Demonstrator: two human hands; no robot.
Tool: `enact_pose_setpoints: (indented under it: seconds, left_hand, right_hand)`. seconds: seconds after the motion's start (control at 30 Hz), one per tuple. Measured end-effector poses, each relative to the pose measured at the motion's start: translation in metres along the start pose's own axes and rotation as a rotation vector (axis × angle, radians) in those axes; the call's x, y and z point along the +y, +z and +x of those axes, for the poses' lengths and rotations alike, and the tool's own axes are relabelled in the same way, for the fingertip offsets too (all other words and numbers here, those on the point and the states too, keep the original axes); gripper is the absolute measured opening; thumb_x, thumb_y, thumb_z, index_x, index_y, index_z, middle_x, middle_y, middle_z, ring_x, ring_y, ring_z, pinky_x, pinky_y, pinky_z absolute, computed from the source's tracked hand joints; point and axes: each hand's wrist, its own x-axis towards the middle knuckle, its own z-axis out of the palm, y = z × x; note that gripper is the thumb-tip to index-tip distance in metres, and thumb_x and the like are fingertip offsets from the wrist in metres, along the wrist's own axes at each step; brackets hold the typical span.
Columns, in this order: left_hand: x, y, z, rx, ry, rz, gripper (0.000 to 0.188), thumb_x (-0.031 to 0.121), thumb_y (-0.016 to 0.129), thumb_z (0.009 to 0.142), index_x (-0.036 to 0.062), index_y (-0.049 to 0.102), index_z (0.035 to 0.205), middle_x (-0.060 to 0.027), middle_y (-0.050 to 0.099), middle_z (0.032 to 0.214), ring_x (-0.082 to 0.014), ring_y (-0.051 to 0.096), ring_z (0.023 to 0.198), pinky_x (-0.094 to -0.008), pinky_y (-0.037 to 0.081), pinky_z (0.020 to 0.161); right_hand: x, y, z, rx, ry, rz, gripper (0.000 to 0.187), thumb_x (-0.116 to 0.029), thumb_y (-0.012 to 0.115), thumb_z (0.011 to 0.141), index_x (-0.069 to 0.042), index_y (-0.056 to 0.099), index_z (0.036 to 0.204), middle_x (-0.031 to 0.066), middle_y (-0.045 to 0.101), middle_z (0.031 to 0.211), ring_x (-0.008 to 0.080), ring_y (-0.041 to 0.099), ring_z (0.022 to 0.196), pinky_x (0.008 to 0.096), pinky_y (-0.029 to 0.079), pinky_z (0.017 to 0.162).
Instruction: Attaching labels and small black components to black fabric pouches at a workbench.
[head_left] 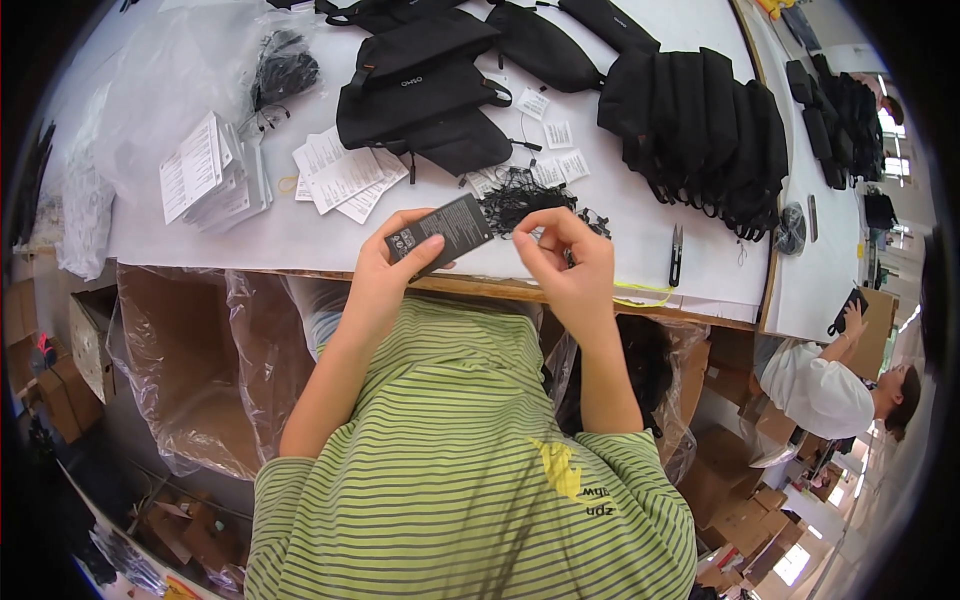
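Dark flat rectangular card (pixel 441 235), stiff, light print, frame centre, above counter edge. Left hand (pixel 388 258) has its grip closed around it, thumb on face. Right hand (pixel 575 258) just right of centre, fingers curled; can't tell if its grip pinches anything. Behind: tangled thin black cords (pixel 523 198). Upper centre: soft black fabric pouches (pixel 425 85); upper right, packed row of pouches (pixel 700 130). Upper left: crinkly clear plastic (pixel 150 110), white paper stack (pixel 210 175). White smooth counter (pixel 320 238), wooden edge.
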Motion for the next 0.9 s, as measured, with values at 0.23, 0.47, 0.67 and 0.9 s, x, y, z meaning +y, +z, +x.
enact_pose_setpoints:
  seconds: [0.23, 0.47, 0.67, 0.9]
  left_hand:
    - [-0.007, -0.012, -0.001, -0.021, 0.071, 0.045, 0.018, 0.010, 0.070, 0.084, 0.0018, 0.058, 0.094, -0.0039, 0.064, 0.090, -0.0070, 0.058, 0.081, -0.0212, 0.046, 0.074]
    - [0.000, 0.005, -0.014, -0.051, 0.225, 0.186, 0.023, 0.000, 0.068, 0.082, -0.0021, 0.059, 0.103, -0.0031, 0.063, 0.094, -0.0087, 0.058, 0.088, -0.0227, 0.047, 0.079]
    - [0.003, 0.006, -0.020, -0.057, 0.411, 0.491, 0.032, -0.007, 0.065, 0.078, 0.0007, 0.065, 0.109, -0.0051, 0.064, 0.095, -0.0122, 0.061, 0.089, -0.0244, 0.050, 0.076]
    - [0.015, 0.010, -0.031, -0.065, 0.656, 0.735, 0.036, -0.011, 0.063, 0.072, 0.0073, 0.072, 0.102, -0.0051, 0.065, 0.096, -0.0175, 0.061, 0.084, -0.0269, 0.050, 0.072]
  right_hand:
    - [0.001, 0.024, -0.008, 0.121, -0.097, -0.059, 0.009, -0.007, 0.071, 0.076, -0.006, 0.065, 0.082, -0.0030, 0.035, 0.052, 0.0061, 0.031, 0.046, 0.0237, 0.026, 0.045]
    - [0.002, 0.029, -0.008, 0.168, -0.134, -0.098, 0.009, -0.007, 0.071, 0.076, -0.007, 0.065, 0.081, -0.0019, 0.035, 0.052, 0.0085, 0.033, 0.045, 0.0251, 0.027, 0.044]
    - [0.000, 0.034, -0.010, 0.192, -0.230, -0.163, 0.008, -0.006, 0.072, 0.077, -0.006, 0.066, 0.083, -0.0020, 0.038, 0.052, 0.0073, 0.035, 0.045, 0.0254, 0.029, 0.043]
    - [-0.001, 0.027, -0.014, 0.146, -0.218, 0.059, 0.009, -0.005, 0.073, 0.079, -0.004, 0.067, 0.086, -0.0014, 0.055, 0.058, 0.0035, 0.047, 0.048, 0.0182, 0.035, 0.045]
